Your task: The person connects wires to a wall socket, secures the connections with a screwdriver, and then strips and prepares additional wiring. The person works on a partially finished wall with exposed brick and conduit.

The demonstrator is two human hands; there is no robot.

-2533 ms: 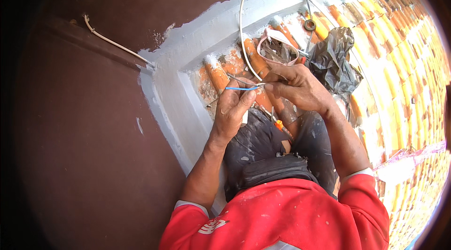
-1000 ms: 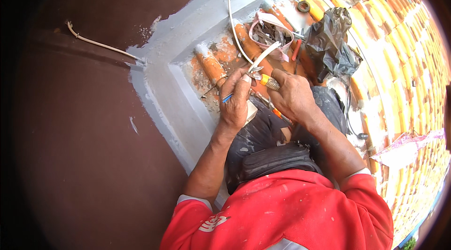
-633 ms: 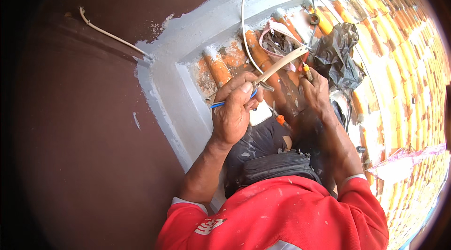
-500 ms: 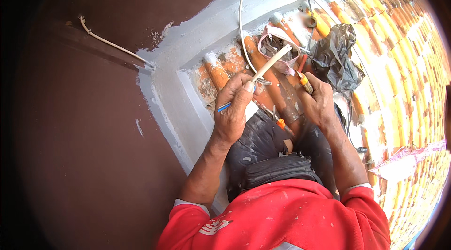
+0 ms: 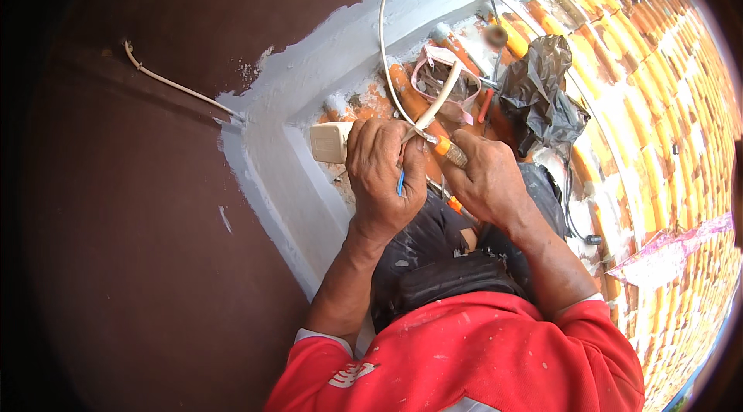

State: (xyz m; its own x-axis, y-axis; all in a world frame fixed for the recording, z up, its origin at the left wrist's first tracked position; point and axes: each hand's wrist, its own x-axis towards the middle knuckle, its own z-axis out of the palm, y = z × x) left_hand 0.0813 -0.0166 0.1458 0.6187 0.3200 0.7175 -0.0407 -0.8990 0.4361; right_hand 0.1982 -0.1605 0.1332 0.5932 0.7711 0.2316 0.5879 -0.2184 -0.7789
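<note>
My left hand (image 5: 385, 172) is closed around a white cable (image 5: 445, 94), whose free end sticks up past the fingers. A short blue wire (image 5: 400, 183) shows by the thumb. Against the outer side of that hand is a cream-white rectangular box (image 5: 330, 142); whether the fingers grip it is hidden. My right hand (image 5: 491, 180) is wrapped round a hand tool (image 5: 450, 152) with a yellow-orange handle. Its metal tip meets the cable just beside my left fingers; the blade's shape is too small to tell. Another orange-handled tool (image 5: 455, 204) lies below, between my legs.
A pink zipped pouch (image 5: 428, 63) sits open on the clay roof tiles (image 5: 658, 125), with a red-handled tool (image 5: 485, 104) beside it. A crumpled black plastic bag (image 5: 546, 94) lies to the right. A long white cable (image 5: 382, 25) hangs by the brown wall (image 5: 155, 242).
My right hand has moved left, bringing the yellow-orange tool against the cable. My left hand has turned, and the white box now shows at its left. The cable's free end tilts more upright.
</note>
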